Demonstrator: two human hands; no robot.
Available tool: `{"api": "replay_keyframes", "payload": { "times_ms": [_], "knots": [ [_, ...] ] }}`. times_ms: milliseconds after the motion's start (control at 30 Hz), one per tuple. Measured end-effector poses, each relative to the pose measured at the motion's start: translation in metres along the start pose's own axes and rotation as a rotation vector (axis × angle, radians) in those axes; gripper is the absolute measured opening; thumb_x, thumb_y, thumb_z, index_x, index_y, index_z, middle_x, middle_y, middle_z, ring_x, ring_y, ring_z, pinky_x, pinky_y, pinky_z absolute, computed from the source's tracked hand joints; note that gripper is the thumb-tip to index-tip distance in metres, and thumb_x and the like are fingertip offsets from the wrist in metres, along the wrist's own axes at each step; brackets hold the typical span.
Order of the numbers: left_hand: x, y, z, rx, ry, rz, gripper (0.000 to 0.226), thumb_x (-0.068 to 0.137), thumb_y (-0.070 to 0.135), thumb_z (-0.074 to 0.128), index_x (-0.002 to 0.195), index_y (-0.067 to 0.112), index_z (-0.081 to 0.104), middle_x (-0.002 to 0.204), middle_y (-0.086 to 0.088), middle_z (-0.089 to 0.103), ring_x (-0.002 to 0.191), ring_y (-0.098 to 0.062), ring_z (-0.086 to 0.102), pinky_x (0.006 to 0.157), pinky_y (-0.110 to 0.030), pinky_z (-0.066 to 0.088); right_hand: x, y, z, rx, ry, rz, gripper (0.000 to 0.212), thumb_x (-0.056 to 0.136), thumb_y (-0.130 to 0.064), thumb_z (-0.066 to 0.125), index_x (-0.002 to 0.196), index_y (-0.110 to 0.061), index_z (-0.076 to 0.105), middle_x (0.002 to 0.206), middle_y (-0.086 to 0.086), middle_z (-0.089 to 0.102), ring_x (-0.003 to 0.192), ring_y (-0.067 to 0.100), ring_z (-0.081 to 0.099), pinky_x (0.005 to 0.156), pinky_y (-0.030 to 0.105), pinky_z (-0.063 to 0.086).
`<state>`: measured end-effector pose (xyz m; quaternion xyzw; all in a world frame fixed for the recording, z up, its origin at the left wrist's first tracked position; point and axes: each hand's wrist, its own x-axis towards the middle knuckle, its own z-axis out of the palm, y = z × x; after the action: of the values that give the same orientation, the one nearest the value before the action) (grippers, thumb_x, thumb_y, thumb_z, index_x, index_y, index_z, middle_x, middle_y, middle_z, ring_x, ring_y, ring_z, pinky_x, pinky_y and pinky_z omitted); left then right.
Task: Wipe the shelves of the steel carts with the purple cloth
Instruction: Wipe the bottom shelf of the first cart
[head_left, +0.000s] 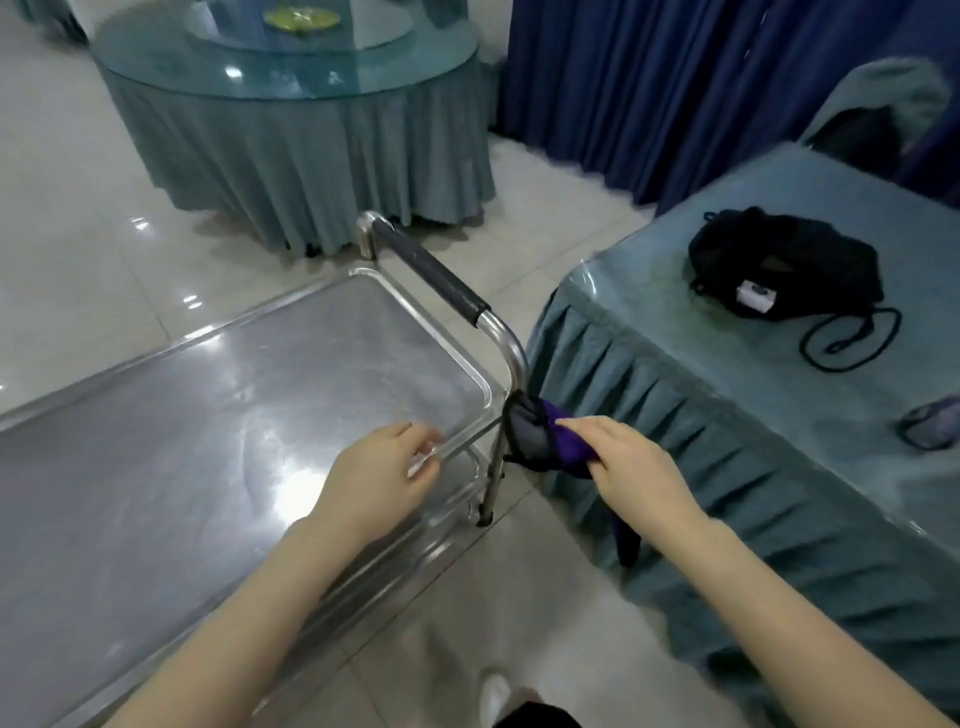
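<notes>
Purple cloth (563, 449) is bunched in the right grip (631, 462), fingers curled round it. Its dark end is pressed vs the cart's upright post (500, 462), at top-shelf level, btwn cart & desk (701, 374). Left grip (382, 470) clamps the corner rim of the steel cart's top shelf (234, 415), fingers hooked over the edge. Handle (436, 270) w/ black sleeve stands above the post. Teal-skirted desk sits just right of the cart & carries a black bag (784, 260) w/ cord. Round glass-topped table (291, 67) & blue curtain (675, 78) stand further back.
</notes>
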<state>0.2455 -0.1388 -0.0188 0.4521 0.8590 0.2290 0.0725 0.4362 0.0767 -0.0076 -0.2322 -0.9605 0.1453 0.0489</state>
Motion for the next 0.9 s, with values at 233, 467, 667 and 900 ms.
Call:
{"api": "replay_keyframes", "payload": {
  "times_ms": [233,467,667,900],
  "knots": [
    [0.114,0.022,-0.011,0.042,0.167,-0.041,0.019,0.092,0.032,0.052,0.103,0.027,0.067,0.097,0.014,0.067,0.085,-0.011,0.063,0.062,-0.024,0.041,0.109,0.038,-0.061,0.005,0.029,-0.071,0.054,0.09,-0.007,0.05,0.137,-0.033,0.048,0.136,-0.012,0.051,0.12,0.017,0.052,0.091,0.033,0.044],
    [0.228,0.033,-0.004,0.105,0.214,-0.301,0.019,0.093,0.031,0.049,0.103,0.023,0.062,0.097,0.005,0.064,0.091,-0.02,0.061,0.07,-0.035,0.05,0.251,0.073,-0.097,-0.045,-0.077,-0.26,0.054,0.092,-0.009,0.045,0.139,-0.035,0.044,0.136,-0.008,0.051,0.116,0.024,0.053,0.088,0.035,0.045],
    [0.267,0.024,-0.006,0.155,0.258,-0.485,0.019,0.092,0.034,0.047,0.101,0.025,0.062,0.096,0.008,0.064,0.088,-0.019,0.06,0.071,-0.034,0.051,0.355,0.077,-0.093,0.008,-0.172,-0.447,0.054,0.089,-0.004,0.047,0.136,-0.03,0.048,0.132,-0.003,0.054,0.114,0.027,0.053,0.091,0.04,0.046],
    [0.308,-0.014,-0.027,0.167,0.304,-0.585,0.02,0.092,0.034,0.048,0.102,0.024,0.062,0.099,0.008,0.064,0.091,-0.017,0.06,0.072,-0.033,0.05,0.438,0.043,-0.075,-0.099,-0.202,-0.638,0.049,0.088,-0.006,0.049,0.13,-0.03,0.052,0.121,0.0,0.06,0.106,0.03,0.058,0.084,0.037,0.047]
  ]
}}
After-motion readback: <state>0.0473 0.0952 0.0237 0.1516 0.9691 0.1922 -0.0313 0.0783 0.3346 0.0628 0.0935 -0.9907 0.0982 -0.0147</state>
